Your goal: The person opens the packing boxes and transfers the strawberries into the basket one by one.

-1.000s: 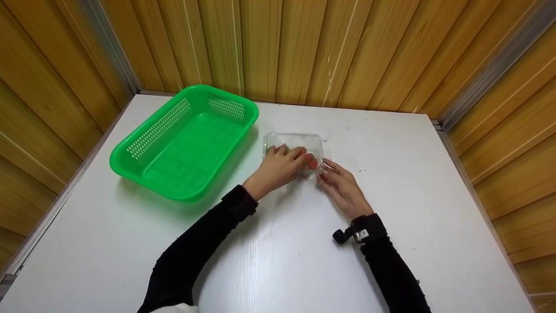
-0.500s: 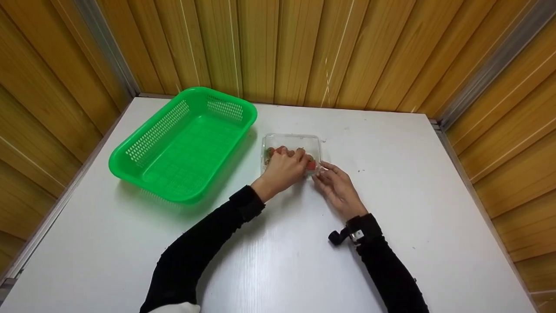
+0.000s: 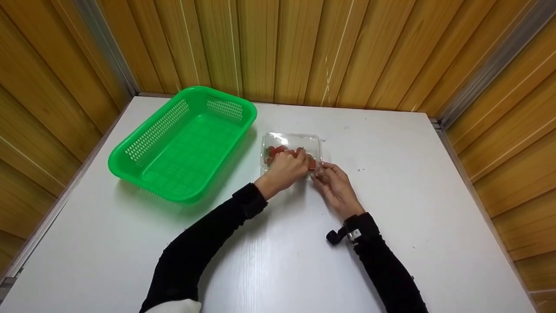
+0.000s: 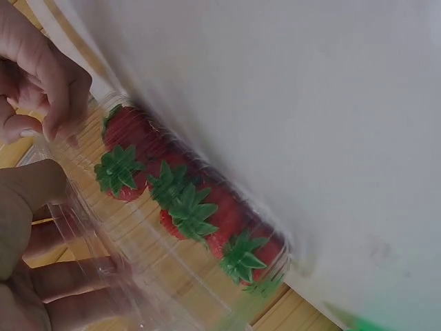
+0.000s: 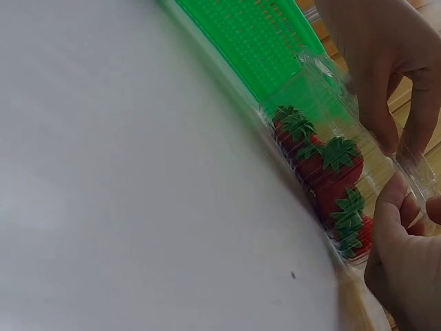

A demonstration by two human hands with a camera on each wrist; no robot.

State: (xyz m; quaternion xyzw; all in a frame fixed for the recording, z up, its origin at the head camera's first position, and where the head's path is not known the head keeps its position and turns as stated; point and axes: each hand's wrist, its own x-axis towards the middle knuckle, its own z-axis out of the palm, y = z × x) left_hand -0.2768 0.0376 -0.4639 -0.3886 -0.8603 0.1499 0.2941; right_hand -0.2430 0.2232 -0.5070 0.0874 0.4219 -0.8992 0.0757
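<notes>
A clear plastic fruit box (image 3: 310,141) with several red, green-leaved strawberries (image 4: 186,200) inside lies on the table ahead of me. My left hand (image 3: 286,169) bends over its near side, pinching the thin plastic edge in the right wrist view. Beside it, my right hand (image 3: 339,191) grips the near right corner between thumb and fingers. In the right wrist view, the right thumb (image 5: 391,196) sits close below the left fingertips (image 5: 386,141). Part of the near edge is hidden by the hands in the head view.
A green perforated plastic basket (image 3: 208,184) stands on the white table (image 3: 391,174), left of the box. Wood-patterned panels (image 3: 295,52) close off the back and both sides. Dark specks (image 3: 361,170) lie right of the box.
My left hand has slid slightly right, its fingers going from spread over the box to bent at the near edge. The right hand and the box have shifted slightly left.
</notes>
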